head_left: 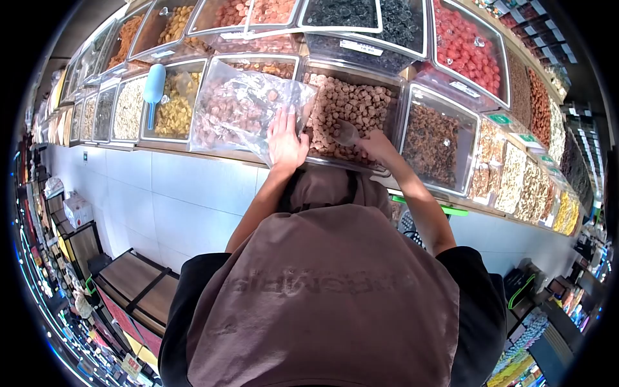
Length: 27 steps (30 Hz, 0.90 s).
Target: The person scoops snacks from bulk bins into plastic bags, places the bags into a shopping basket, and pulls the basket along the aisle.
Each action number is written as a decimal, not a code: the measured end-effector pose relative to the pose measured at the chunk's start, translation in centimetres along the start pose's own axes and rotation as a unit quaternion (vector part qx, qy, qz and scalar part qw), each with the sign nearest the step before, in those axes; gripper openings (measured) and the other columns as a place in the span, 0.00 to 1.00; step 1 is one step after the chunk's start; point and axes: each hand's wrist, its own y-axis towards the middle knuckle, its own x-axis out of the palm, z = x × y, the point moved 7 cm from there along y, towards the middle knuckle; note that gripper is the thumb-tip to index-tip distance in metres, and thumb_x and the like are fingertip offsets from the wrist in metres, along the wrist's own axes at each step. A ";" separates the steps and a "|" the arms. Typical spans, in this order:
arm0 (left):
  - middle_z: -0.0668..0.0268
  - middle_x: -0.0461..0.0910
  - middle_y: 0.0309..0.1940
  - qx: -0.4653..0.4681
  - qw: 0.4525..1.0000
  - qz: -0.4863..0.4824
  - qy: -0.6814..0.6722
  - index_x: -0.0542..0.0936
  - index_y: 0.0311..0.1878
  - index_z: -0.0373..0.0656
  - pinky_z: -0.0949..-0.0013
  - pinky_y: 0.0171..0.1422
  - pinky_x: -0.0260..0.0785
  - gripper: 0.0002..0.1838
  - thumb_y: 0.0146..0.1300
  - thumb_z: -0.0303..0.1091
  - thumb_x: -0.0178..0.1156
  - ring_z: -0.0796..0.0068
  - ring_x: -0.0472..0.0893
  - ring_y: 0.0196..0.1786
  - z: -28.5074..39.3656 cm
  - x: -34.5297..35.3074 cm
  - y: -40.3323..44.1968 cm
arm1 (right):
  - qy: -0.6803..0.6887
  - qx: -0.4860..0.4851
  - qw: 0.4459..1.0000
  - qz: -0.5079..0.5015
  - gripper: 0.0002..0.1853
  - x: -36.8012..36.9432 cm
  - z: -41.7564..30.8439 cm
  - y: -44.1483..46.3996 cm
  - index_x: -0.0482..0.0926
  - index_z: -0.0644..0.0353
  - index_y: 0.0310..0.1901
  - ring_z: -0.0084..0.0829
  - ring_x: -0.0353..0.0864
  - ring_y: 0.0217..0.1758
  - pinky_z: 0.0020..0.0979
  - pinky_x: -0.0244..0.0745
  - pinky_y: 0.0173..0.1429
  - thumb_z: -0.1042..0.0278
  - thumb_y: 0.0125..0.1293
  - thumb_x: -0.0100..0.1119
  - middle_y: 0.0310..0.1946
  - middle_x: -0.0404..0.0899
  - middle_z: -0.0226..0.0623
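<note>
My left hand point(287, 142) lies on the right edge of a large clear plastic bag point(235, 106), its fingers stretched out over the film. Brownish-pink lumps show inside the bag, which rests across the neighbouring bin. Just to the right is an uncovered clear bin point(394, 106) of similar brownish lumps point(348, 100), apparently dried fruit or candy. Over its front right corner, my right hand point(379, 147) is closed round the handle of a clear scoop point(347, 133). The scoop's bowl sits among the lumps; its handle is mostly hidden by my fingers.
Lidded bins stand on both sides, including dark brown pieces point(429, 138), red pieces point(469, 51) and yellow pieces point(174, 103). A light blue scoop point(155, 85) lies on the left. Below are the pale counter front point(193, 177) and a black-framed stand point(138, 284).
</note>
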 end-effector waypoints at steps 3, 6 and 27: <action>0.49 0.60 0.76 0.001 1.000 0.001 -0.007 0.63 0.74 0.35 0.51 0.81 0.46 0.41 0.55 0.38 0.59 0.52 0.56 0.79 0.2 -0.4 0.0 | 0.054 0.046 0.997 -0.005 0.23 -0.5 0.2 -0.2 0.80 0.65 0.27 0.25 0.68 0.13 0.31 0.58 0.17 0.50 0.66 0.64 0.13 0.72 0.32; 0.48 0.60 0.76 0.000 1.000 -0.010 0.006 0.64 0.74 0.34 0.51 0.81 0.46 0.41 0.55 0.37 0.59 0.52 0.56 0.80 -0.2 0.2 0.0 | 0.162 0.105 0.981 -0.032 0.24 -0.2 -0.5 -2.2 0.77 0.62 0.23 0.24 0.65 0.11 0.31 0.54 0.15 0.49 0.69 0.62 0.11 0.68 0.29; 0.52 0.60 0.77 0.000 1.000 0.003 0.022 0.65 0.73 0.36 0.54 0.82 0.44 0.38 0.58 0.37 0.59 0.58 0.55 0.81 -0.1 0.3 -0.6 | 0.048 -0.093 0.994 0.016 0.28 3.6 0.8 2.5 0.82 0.67 0.29 0.31 0.80 0.21 0.35 0.74 0.29 0.45 0.72 0.58 0.20 0.80 0.38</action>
